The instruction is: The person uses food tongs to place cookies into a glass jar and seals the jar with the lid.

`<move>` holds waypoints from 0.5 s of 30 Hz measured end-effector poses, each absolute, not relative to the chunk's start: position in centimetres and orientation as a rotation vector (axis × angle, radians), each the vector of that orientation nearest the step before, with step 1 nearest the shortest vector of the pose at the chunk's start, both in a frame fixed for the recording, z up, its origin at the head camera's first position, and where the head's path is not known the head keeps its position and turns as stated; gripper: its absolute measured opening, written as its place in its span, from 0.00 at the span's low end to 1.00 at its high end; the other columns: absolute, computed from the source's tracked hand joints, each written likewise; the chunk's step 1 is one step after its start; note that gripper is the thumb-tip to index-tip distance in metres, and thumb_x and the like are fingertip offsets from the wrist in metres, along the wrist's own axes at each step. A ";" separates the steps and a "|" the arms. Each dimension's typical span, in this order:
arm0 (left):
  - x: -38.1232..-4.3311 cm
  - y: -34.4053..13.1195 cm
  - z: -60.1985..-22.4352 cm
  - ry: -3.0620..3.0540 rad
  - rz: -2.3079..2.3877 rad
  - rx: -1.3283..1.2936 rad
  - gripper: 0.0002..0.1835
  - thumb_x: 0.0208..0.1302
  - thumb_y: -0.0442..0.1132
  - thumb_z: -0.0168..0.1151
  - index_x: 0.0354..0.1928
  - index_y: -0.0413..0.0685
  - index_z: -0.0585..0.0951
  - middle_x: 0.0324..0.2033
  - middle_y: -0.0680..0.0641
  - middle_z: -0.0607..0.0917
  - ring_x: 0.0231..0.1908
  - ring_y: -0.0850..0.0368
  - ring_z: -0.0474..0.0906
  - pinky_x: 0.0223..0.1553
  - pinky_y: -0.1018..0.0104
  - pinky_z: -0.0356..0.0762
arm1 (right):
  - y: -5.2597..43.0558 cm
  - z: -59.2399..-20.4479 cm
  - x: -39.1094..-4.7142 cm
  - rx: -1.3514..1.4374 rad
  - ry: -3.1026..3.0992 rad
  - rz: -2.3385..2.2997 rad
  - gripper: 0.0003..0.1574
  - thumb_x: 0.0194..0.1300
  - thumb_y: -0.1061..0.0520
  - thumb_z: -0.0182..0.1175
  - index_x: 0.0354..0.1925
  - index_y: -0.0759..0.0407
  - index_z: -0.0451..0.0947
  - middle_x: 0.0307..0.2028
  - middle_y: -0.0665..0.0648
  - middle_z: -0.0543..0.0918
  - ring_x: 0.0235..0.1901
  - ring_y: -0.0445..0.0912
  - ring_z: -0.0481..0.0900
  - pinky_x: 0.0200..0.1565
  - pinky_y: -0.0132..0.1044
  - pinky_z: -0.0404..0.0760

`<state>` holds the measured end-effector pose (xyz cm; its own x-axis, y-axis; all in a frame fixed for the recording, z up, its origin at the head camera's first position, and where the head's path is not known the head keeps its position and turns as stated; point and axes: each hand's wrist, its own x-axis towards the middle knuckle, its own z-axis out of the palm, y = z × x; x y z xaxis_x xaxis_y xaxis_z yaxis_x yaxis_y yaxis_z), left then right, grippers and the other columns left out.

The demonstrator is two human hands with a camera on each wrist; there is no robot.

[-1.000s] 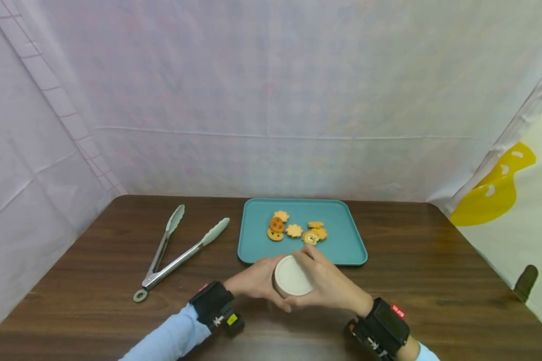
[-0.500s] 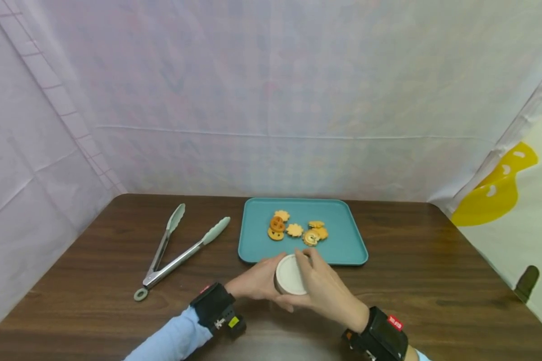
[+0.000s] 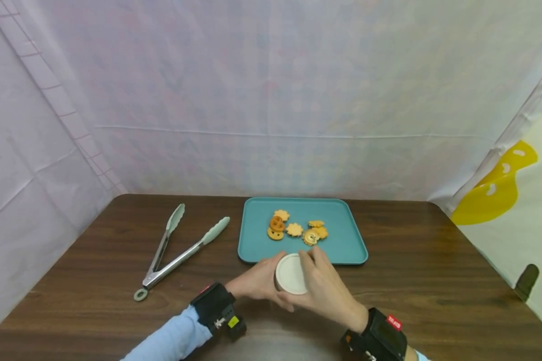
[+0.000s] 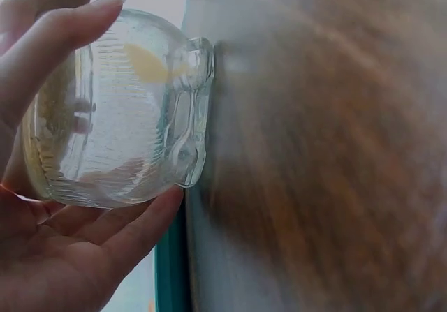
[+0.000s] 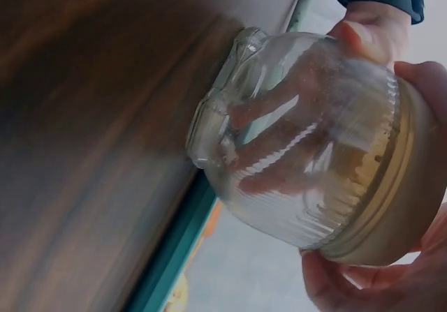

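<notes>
– where is the glass jar [image 4: 129, 130] now?
– it is on the near side of the tray [image 3: 257, 250], between the two hands, with the pale lid [image 3: 291, 274] on it and facing up. its feet are down at the table [image 3: 433, 276]; if they fully touch, i cannot tell.
– and the fingers?
– those of the left hand [image 3: 259, 281] are curled around the glass body. the right hand [image 3: 327, 291] has its fingers and thumb bent at the rim of the pale lid, grasping it.
– what could go wrong, in your opinion?
– the glass looks smooth, so with a weak left grip the jar may turn together with the lid. a pull to one side could tip it.
– is the tray also in danger?
– a little, perhaps. it is just beyond the fingers, so a sudden slip could knock it and shift the cookies [image 3: 294, 230]. the tongs [image 3: 177, 262] lie well apart, to the left.
</notes>
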<state>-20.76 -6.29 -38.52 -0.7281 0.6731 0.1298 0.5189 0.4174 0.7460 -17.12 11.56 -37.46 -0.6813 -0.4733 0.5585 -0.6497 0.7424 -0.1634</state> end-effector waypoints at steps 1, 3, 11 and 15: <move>-20.8 -6.3 -38.5 2.481 1.199 1.058 0.45 0.29 0.47 0.78 0.53 0.50 0.65 0.48 0.51 0.75 0.46 0.61 0.72 0.46 0.70 0.70 | 11.6 -37.5 -17.2 0.869 -2.446 0.501 0.51 0.38 0.33 0.66 0.48 0.71 0.72 0.32 0.54 0.65 0.30 0.41 0.63 0.30 0.31 0.71; -20.8 -6.3 -38.6 2.479 1.198 1.058 0.44 0.29 0.48 0.78 0.53 0.50 0.65 0.48 0.51 0.75 0.46 0.62 0.72 0.46 0.70 0.70 | 11.8 -37.5 -17.5 0.909 -2.440 0.553 0.49 0.38 0.33 0.67 0.47 0.69 0.72 0.33 0.53 0.65 0.32 0.40 0.64 0.31 0.31 0.72; -20.8 -6.3 -38.8 2.473 1.199 1.063 0.45 0.30 0.48 0.77 0.54 0.51 0.64 0.48 0.52 0.74 0.46 0.62 0.72 0.45 0.70 0.70 | 12.9 -37.5 -18.7 1.082 -2.517 0.722 0.46 0.40 0.32 0.65 0.51 0.58 0.70 0.41 0.49 0.65 0.40 0.40 0.66 0.36 0.32 0.74; -20.8 -6.2 -38.7 2.496 1.187 1.062 0.46 0.29 0.49 0.77 0.54 0.50 0.64 0.48 0.52 0.74 0.46 0.62 0.72 0.46 0.69 0.69 | 13.3 -37.3 -19.2 1.157 -2.569 0.842 0.46 0.40 0.31 0.66 0.53 0.54 0.69 0.44 0.46 0.65 0.43 0.40 0.67 0.39 0.34 0.75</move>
